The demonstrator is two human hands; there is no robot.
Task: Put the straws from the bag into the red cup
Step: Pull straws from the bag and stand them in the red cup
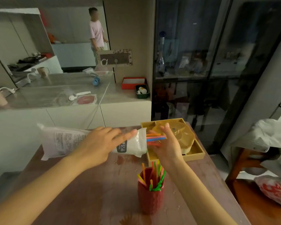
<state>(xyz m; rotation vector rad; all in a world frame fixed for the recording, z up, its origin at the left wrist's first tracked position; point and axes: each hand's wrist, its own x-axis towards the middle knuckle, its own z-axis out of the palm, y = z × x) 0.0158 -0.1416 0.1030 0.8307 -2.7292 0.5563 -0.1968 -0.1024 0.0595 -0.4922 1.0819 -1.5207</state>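
Bag [81, 141] was gripped by left hand [97, 145], fingers wrapped around it. Straw ends [154, 139] protruding at 3 o'clock were pinched by right hand [166, 146]. Red cup [150, 198] stood at 6 o'clock.

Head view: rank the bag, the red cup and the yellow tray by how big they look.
1. Bag, the largest.
2. Yellow tray, though the right hand and bag hide part.
3. Red cup, the smallest, even though nearest the camera.
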